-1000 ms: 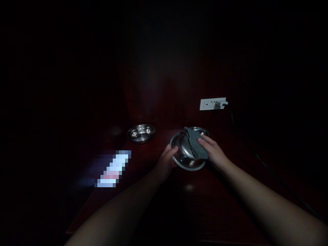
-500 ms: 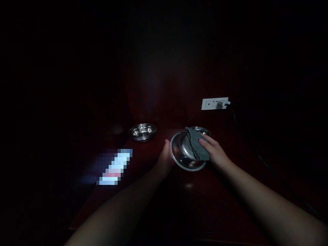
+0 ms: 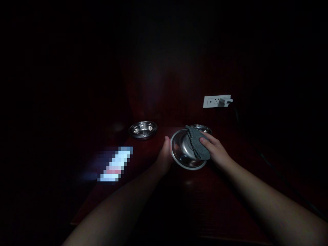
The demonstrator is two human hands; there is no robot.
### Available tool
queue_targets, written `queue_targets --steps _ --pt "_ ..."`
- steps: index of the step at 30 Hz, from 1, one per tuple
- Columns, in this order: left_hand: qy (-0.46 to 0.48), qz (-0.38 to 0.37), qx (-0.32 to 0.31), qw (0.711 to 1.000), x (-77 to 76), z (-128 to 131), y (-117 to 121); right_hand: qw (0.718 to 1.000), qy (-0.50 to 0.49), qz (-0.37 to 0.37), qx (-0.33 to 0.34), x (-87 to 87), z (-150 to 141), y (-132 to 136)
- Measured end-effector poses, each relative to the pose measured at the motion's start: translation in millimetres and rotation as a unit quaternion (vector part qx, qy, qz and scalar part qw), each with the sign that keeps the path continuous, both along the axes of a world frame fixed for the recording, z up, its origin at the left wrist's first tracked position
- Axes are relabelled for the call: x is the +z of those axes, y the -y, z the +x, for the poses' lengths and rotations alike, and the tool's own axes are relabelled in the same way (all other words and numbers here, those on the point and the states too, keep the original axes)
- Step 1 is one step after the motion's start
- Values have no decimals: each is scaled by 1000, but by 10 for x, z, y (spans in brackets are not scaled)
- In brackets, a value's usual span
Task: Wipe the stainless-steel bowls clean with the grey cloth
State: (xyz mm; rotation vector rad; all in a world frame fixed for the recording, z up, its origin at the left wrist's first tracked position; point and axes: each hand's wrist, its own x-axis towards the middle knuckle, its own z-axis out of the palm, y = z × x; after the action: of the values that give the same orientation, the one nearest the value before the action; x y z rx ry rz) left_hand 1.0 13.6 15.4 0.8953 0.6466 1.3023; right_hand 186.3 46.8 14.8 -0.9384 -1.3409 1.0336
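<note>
A shiny metal bowl [image 3: 183,150] is held tilted above the dark red table, its inside turned toward me. My left hand [image 3: 165,155] grips the bowl's left rim, thumb up along the edge; its other fingers are hidden behind the bowl. A folded grey-green cloth [image 3: 197,143] lies over the bowl's right side. My right hand [image 3: 214,147] is closed on the cloth and presses it against the bowl's right rim and inner wall.
Stacked metal bowls [image 3: 142,130] stand at the back left of the table [image 3: 164,194]. Another metal bowl [image 3: 202,128] is partly hidden behind the cloth. A pixelated bright screen [image 3: 115,165] lies at left. A wall socket [image 3: 217,101] holds a plug; a cable [image 3: 276,172] runs along the right.
The view has shifted slightly, so the socket and stacked bowls sit a little higher. Both hands keep their hold on the bowl and cloth, with hardly any movement.
</note>
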Motion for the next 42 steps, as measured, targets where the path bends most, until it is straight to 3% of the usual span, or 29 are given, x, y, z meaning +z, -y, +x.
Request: queue_targets --steps 12,19,42 --pt "33 39 -55 997 53 24 14 1000 1 4 17 47 -10 26" --pt "-6 33 2 999 -46 -28 13 999 20 22 17 66 -7 33" --pt "-21 51 -25 998 -192 -37 -89 997 70 7 42 -19 36 -27"
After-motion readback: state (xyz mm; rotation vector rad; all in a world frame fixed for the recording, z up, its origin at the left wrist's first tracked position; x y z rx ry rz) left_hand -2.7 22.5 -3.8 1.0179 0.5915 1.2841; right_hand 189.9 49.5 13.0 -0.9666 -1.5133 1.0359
